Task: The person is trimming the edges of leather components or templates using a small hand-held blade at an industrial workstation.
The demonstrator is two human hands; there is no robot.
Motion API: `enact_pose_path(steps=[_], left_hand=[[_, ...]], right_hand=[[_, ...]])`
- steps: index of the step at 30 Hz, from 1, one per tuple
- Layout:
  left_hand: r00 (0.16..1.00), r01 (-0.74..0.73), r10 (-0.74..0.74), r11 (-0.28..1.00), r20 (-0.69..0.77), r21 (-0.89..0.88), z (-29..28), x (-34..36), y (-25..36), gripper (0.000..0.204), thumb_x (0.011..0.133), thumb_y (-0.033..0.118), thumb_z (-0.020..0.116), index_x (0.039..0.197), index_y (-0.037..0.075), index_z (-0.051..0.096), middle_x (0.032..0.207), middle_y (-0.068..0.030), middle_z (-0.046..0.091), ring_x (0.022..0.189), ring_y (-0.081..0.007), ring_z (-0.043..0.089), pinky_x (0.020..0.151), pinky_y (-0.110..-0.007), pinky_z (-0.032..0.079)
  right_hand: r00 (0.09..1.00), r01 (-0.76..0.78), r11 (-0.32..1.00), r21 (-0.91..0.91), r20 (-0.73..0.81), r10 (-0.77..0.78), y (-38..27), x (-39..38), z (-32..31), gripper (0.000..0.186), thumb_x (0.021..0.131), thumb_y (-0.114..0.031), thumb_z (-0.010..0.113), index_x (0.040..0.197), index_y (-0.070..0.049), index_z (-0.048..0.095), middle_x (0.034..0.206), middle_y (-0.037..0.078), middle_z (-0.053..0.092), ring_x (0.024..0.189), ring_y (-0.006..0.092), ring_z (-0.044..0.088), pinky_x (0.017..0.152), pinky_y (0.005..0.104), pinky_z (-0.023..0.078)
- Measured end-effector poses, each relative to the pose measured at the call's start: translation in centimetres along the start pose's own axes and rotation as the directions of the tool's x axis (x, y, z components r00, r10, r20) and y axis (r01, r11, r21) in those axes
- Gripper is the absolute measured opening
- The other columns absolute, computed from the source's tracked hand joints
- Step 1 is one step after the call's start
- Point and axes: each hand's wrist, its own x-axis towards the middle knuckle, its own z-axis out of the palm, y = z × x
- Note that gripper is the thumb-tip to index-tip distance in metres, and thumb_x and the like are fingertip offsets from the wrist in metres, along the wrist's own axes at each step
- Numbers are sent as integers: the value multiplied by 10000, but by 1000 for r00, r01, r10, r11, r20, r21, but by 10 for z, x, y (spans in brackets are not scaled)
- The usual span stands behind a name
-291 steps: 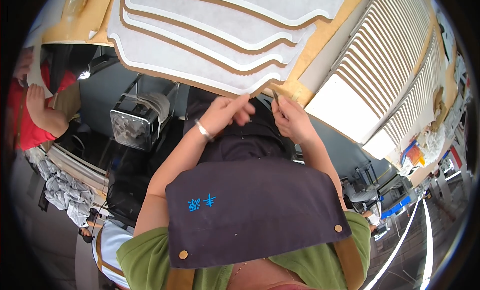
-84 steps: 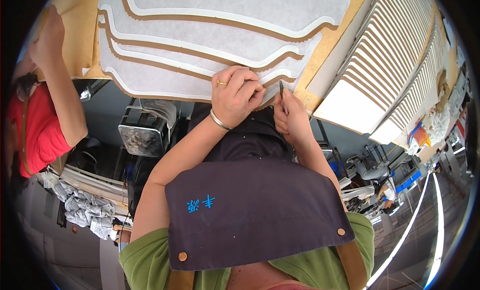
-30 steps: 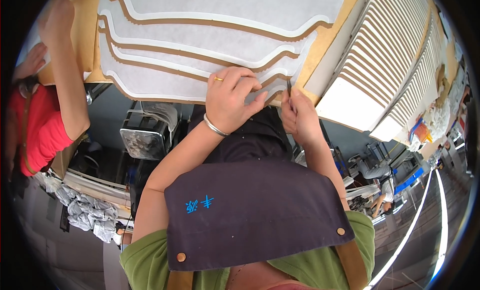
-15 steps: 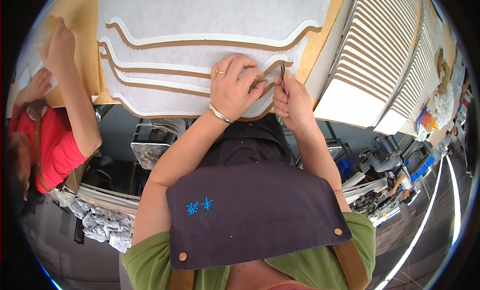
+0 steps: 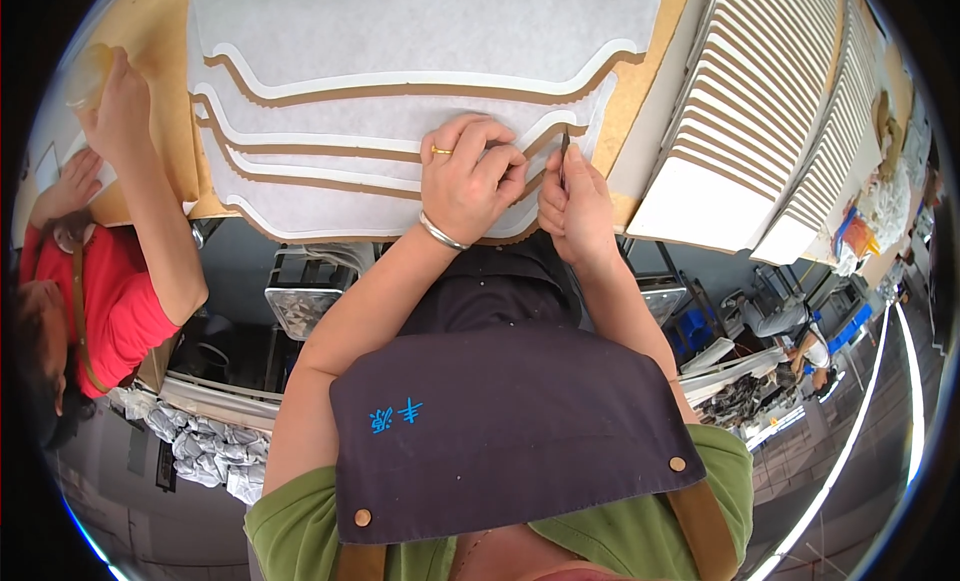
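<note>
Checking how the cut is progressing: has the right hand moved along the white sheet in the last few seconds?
Cannot tell. The right hand stays with its thin tool at the white sheet's near right corner; the camera itself shifted.

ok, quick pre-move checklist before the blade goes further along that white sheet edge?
1. Left hand pressing the white sheet flat: ok.
2. Right hand grip on the thin blade tool: ok, pinched upright.
3. Left fingertips apart from the blade: not ok, very close.
4. Blade tip on the cut line: cannot tell, hidden by fingers.
5. Co-worker's hand away from the cutting spot: ok, at the brown board far left.
</note>
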Motion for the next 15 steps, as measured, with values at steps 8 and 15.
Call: enact_pose_path(steps=[8,15], left_hand=[[1000,-11,11,1000,-22,1,1,0,0,188,528,96,707,657,154,582,858,31,548,901,-191,503,752,-318,329],[1000,-13,13,1000,-27,-1,2,0,0,187,523,90,705,650,153,583,847,30,550,886,-188,509,745,-311,329]], right_hand=[[999,18,999,32,-32,-17,4,1,5,275,950,-327,327,839,-97,428,489,-34,298,352,48,206,325,205,169],[1000,24,998,60,-6,-24,5,2,2,267,954,-310,319,829,-100,427,480,-34,292,349,49,202,322,208,168]])
